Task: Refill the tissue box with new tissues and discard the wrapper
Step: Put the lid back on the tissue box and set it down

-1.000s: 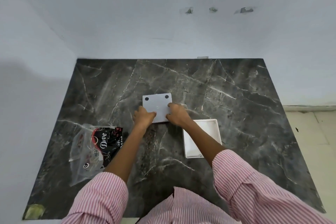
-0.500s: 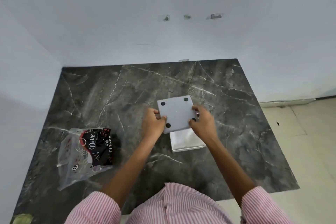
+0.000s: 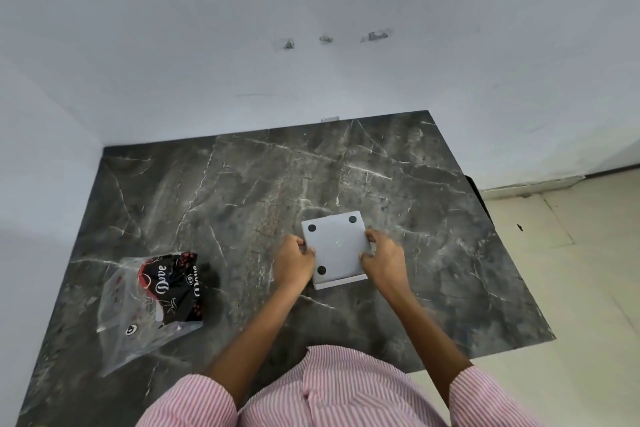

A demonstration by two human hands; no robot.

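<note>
A square grey base panel (image 3: 337,244) with black round feet at its corners lies face up over the white tissue box (image 3: 341,281), of which only a thin front rim shows. My left hand (image 3: 294,262) grips the panel's left edge and my right hand (image 3: 382,258) grips its right edge. A clear plastic wrapper (image 3: 152,305) with a black "Dove" print lies flat on the table to the left, apart from both hands. Tissues are hidden from view.
The work sits on a dark marble table (image 3: 242,191) pushed into a corner of pale walls. The table's right edge borders a light tiled floor (image 3: 571,270). My striped sleeves fill the bottom of the view.
Both hands carried the grey panel to the right and set it over the white box, which now is almost fully covered. The camera tilted up and left.
</note>
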